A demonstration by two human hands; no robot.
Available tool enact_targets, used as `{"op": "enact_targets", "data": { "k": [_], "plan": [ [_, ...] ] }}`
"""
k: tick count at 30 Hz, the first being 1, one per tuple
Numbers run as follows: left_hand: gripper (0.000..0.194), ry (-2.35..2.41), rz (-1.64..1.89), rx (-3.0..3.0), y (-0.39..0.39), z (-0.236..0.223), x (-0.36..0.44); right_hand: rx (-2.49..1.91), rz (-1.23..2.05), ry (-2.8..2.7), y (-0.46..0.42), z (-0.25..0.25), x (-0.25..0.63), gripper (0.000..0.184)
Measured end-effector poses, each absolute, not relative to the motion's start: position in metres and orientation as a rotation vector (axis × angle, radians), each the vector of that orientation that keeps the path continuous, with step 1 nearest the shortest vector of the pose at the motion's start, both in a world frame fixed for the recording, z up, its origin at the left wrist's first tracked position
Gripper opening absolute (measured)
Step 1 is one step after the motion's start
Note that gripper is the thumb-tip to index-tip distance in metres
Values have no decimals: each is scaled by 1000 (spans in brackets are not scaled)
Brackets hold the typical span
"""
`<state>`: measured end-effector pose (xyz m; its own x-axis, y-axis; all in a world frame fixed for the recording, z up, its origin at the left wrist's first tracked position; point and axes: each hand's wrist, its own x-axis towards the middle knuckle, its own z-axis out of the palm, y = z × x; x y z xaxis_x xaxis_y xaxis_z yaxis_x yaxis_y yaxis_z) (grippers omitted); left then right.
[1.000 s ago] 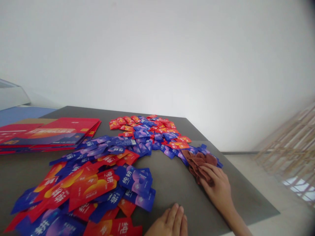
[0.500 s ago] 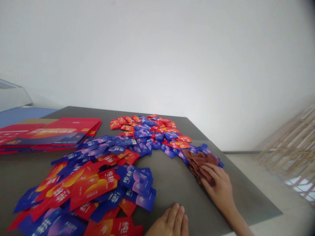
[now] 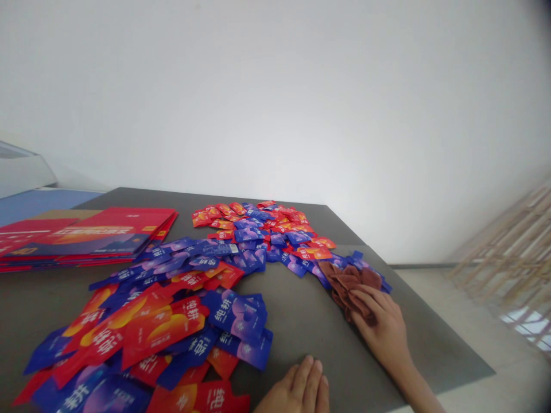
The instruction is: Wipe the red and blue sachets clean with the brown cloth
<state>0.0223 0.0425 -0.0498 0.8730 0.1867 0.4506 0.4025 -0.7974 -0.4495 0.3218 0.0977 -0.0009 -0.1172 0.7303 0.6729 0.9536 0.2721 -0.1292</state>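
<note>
**R hand** (image 3: 381, 327) lies on a crumpled **brown cloth** (image 3: 350, 289), fingers curled over its near side. Grip's narrow & relaxed, no clear pinch; can't tell if it's actually clamping the cloth or just resting on it. **L hand** (image 3: 299, 390) is nearer the camera, down-left of the cloth, fingers extended & together, grip open, holding nothing. It's touching the **table** (image 3: 430, 350) edge area or just above it, can't tell which.

Cloth sits near the table's right edge. Soft, light, limp, no stiffness to fight, so best taken by a raised fold w/ a full-hand gather, not by the flat edge. It'll drag easily & won't hold a shape.

Just behind & left of the cloth: **blue sachets** (image 3: 359, 264), the nearest touching it. Further back from the cloth, a **far heap of sachets** (image 3: 253, 226), red/orange & blue mixed. Left of the cloth, a **near heap of sachets** (image 3: 159, 327), bigger pkts, same colours. Thin, light, slippery, likely to slide on each other.

Count: 2 hands, 1 cloth, 2 main heaps; sachets approx 100+, too overlapped for exact no. Far left of the cloth, 1 **stack of flat red cartons** (image 3: 86, 238), layers not countable.
</note>
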Motion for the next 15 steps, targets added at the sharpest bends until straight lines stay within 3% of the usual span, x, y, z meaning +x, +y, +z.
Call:
{"op": "enact_targets", "data": {
  "k": [15],
  "plan": [
    [24, -436, -594, -2508, 42, -41, 21, -1518, -447, -1906, 97, -1, 321, 29]
  ]
}}
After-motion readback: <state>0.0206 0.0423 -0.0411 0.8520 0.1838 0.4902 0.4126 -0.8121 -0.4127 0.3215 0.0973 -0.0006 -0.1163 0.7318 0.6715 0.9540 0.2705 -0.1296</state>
